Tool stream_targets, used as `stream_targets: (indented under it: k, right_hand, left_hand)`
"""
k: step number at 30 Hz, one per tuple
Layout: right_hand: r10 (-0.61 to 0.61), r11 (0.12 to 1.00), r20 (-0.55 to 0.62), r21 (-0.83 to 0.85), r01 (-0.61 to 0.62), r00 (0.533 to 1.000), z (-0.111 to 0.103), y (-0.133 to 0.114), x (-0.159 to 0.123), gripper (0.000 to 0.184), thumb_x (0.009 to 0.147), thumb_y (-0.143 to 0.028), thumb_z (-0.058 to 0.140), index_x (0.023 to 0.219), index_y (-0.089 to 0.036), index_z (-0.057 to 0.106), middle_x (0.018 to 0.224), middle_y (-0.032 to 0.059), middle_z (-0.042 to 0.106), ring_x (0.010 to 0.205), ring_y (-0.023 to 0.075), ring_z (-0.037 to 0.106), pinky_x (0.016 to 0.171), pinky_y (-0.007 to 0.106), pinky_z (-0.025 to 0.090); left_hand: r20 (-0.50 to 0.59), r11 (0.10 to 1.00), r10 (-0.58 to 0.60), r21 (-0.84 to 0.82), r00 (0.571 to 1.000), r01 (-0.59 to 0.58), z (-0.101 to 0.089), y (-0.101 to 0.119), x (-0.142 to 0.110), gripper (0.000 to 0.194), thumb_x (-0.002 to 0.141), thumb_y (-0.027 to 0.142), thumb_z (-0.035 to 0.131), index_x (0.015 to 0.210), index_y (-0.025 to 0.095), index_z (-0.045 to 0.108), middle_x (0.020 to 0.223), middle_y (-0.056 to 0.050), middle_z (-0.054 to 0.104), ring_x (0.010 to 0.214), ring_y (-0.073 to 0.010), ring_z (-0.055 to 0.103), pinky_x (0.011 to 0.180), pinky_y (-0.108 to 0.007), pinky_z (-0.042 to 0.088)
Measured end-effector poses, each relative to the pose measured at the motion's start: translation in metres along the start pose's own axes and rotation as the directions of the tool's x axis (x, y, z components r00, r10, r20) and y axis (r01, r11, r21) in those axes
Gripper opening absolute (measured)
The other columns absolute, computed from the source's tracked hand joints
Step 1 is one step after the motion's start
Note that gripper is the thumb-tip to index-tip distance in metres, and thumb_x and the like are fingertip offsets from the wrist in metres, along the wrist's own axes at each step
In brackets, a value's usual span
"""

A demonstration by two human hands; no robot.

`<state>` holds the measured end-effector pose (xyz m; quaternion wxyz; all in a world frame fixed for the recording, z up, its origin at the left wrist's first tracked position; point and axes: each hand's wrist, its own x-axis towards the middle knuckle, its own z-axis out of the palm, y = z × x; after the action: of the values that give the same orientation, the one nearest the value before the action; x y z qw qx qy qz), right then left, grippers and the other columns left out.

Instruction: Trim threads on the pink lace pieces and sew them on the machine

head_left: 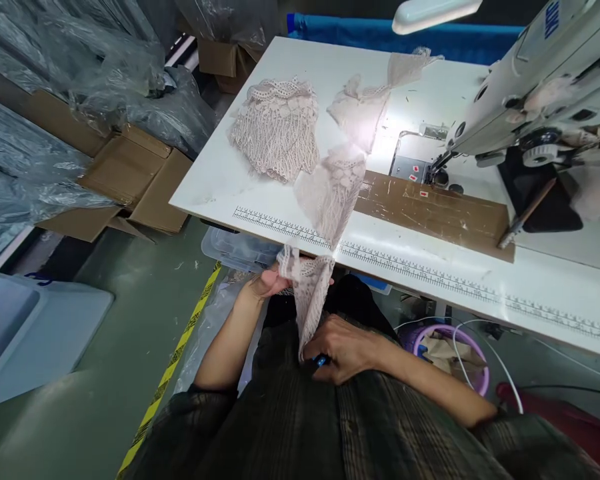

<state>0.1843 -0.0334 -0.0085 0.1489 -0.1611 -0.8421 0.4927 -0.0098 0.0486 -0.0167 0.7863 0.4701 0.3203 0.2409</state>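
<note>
Farthest to the left of the sewing machine (540, 87), a pale plastic bin (25, 333) is on the green floor (145, 293). Nearer the machine, though still well to its left, an open cardboard box (130, 173) lies among clear plastic wrapping (125, 87), with yellow-and-black tape (180, 347) running along the floor.

On the white bench (215, 180), at its left end as seen from the machine, is a loose pile of beige lace pieces (280, 133). Between that pile and the machine, a chain of lace pieces (330, 193) runs from the rear of the bench across the printed ruler (370, 253) and down past the front edge.

Left of the machine and below the bench edge, the left hand (273, 280) is closed on the hanging part of the chain, its fingers partly behind the lace. The right hand (337, 347), a little closer to the machine's side, is curled around a small blue object (321, 361), its fingertips at the chain's lower tip.

A strip of brown tape (435, 217) lies on the bench in front of the machine's needle area. Below the bench, forward of the machine, is a purple basket (483, 360) holding scraps (447, 353).
</note>
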Motion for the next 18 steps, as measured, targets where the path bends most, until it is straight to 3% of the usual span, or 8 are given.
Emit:
stream_targets:
  k: [3,6,9,11,14,16,18]
  right_hand:
    - [0.022,1.0,0.103,0.005,-0.023,0.994,0.006,0.002,0.003,0.012,0.074,-0.024,0.064,0.065,-0.018,0.059,0.058,-0.004,0.055,0.052,0.0096,0.041,0.05,0.024,0.025]
    - [0.013,1.0,0.141,0.026,-0.017,0.99,0.007,0.003,0.007,0.017,0.075,-0.025,0.064,0.062,-0.017,0.057,0.057,-0.0042,0.053,0.052,0.0092,0.039,0.051,0.023,0.026]
    - [0.031,0.999,0.141,0.038,-0.036,0.989,0.002,0.0,0.006,0.008,0.075,-0.022,0.063,0.069,-0.017,0.062,0.062,-0.0025,0.059,0.055,0.0101,0.045,0.053,0.022,0.031]
    - [0.068,0.992,0.086,0.096,-0.076,0.994,-0.007,-0.004,0.002,0.01,0.076,-0.017,0.06,0.081,-0.017,0.068,0.074,0.0001,0.066,0.063,0.0114,0.054,0.059,0.021,0.037]
    - [0.175,0.961,-0.082,0.23,-0.152,0.981,-0.021,-0.008,-0.009,0.02,0.082,-0.018,0.056,0.095,-0.017,0.07,0.087,0.0032,0.07,0.073,0.0131,0.061,0.069,0.022,0.045]
    - [0.274,0.934,-0.216,0.292,-0.206,0.937,-0.027,-0.007,-0.015,0.021,0.087,-0.026,0.054,0.095,-0.016,0.071,0.086,0.0035,0.07,0.073,0.0138,0.061,0.069,0.023,0.046]
    - [0.366,0.911,-0.34,0.319,-0.26,0.866,-0.029,-0.003,-0.018,0.025,0.089,-0.033,0.054,0.09,-0.015,0.071,0.081,0.003,0.068,0.072,0.0143,0.059,0.066,0.024,0.046]
  left_hand:
    - [-0.01,0.999,-0.02,-0.025,1.0,0.02,0.013,0.013,0.002,0.093,0.043,0.071,0.082,0.114,0.013,0.064,0.095,-0.016,0.071,0.087,-0.0283,0.068,0.073,-0.034,0.053]
    - [-0.146,0.996,-0.02,0.087,0.989,0.033,0.026,0.022,0.004,0.063,0.064,0.048,0.083,0.112,0.011,0.066,0.092,-0.012,0.071,0.075,-0.0191,0.068,0.069,-0.027,0.052]
    - [-0.259,0.971,0.027,0.237,0.966,0.036,0.032,0.027,0.0,0.041,0.071,0.042,0.079,0.098,0.012,0.072,0.091,-0.009,0.072,0.072,-0.0142,0.065,0.068,-0.023,0.051]
    - [-0.29,0.951,0.058,0.308,0.955,0.036,0.032,0.028,-0.007,0.035,0.072,0.041,0.078,0.091,0.013,0.073,0.084,-0.007,0.072,0.072,-0.0133,0.064,0.067,-0.021,0.05]
    - [-0.213,0.944,0.023,0.327,0.977,0.049,0.028,0.024,-0.024,0.035,0.072,0.042,0.077,0.091,0.014,0.073,0.076,-0.004,0.07,0.067,-0.013,0.064,0.062,-0.021,0.05]
    - [-0.167,0.949,-0.012,0.309,0.986,0.064,0.026,0.017,-0.034,0.037,0.073,0.045,0.075,0.094,0.014,0.074,0.077,-0.005,0.07,0.068,-0.0137,0.064,0.062,-0.021,0.05]
    - [-0.215,0.95,-0.01,0.303,0.977,0.077,0.026,0.007,-0.04,0.038,0.075,0.046,0.073,0.097,0.014,0.074,0.084,-0.007,0.072,0.074,-0.0154,0.066,0.067,-0.023,0.051]
